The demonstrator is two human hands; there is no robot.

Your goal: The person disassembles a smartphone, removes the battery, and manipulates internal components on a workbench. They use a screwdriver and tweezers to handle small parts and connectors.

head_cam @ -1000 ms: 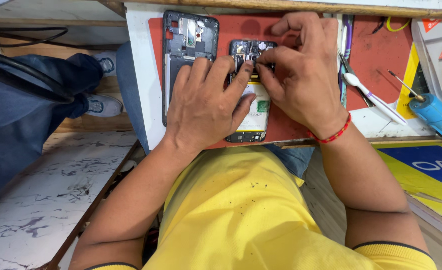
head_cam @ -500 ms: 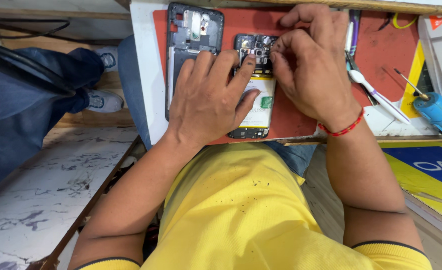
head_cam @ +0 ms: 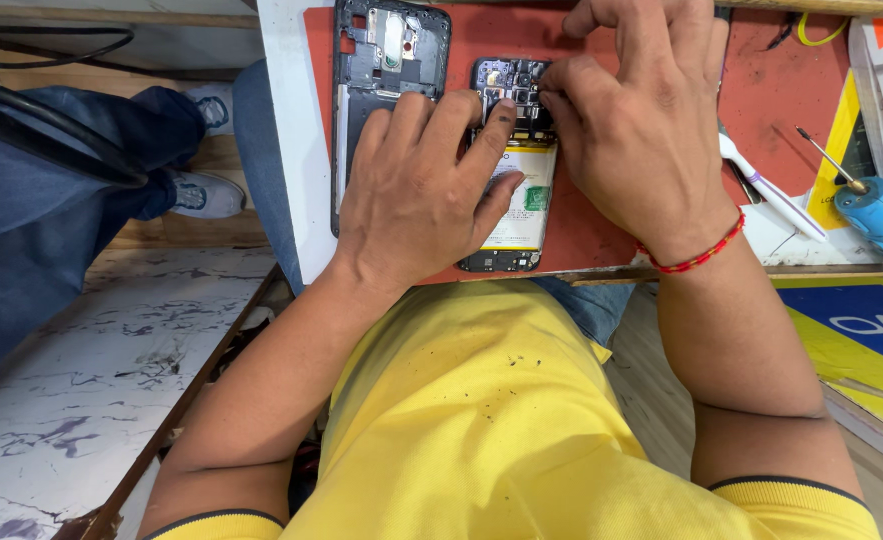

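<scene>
Red mat (head_cam: pixel 791 90) carries a black phone frame (head_cam: pixel 386 80) at 9 o'clock of the opened phone (head_cam: pixel 516 190); blue screwdriver (head_cam: pixel 881 215) at 3 o'clock. Left hand (head_cam: pixel 416 195) lies flat over the phone, fingers spread. Right hand (head_cam: pixel 641 140), fingertips pinched narrow, touches its upper board; anything held there is hidden.

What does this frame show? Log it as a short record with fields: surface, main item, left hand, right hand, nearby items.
surface: red work mat on a white board
main item: opened phone, back removed, battery and upper board exposed
left hand: left hand lies over the phone's left side, pressing it down, thumb on the battery
right hand: right hand, fingertips pinched at the phone's upper board; what they grip is hidden
nearby items: detached phone frame left of the phone; white pen-like tool and blue electric screwdriver to the right
</scene>
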